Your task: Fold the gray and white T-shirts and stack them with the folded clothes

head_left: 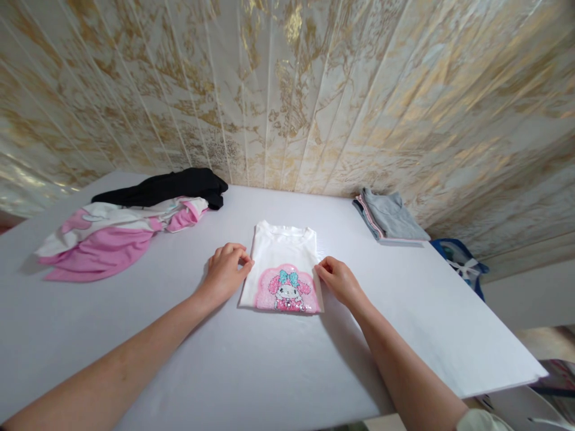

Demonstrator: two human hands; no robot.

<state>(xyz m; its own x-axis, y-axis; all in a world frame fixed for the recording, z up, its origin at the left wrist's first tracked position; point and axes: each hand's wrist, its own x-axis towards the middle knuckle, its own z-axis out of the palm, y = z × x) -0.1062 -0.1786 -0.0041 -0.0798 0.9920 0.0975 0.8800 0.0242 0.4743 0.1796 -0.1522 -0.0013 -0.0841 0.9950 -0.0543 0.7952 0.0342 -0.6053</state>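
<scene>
A folded white T-shirt (283, 251) with a pink sequin cartoon figure lies flat in the middle of the white table (251, 365). My left hand (226, 270) rests at the shirt's left edge, fingers curled and pinching the fabric. At the right edge my right hand (339, 279) does the same, its fingers curled on the fold. Both forearms reach in from the near side of the table.
A loose pile of pink and white clothes (112, 233) with a black garment (171, 187) on its far side lies at the back left. Folded grey clothes (389, 216) are stacked at the back right. A blue bag (462, 263) sits beyond the table's right edge, by the marbled wall.
</scene>
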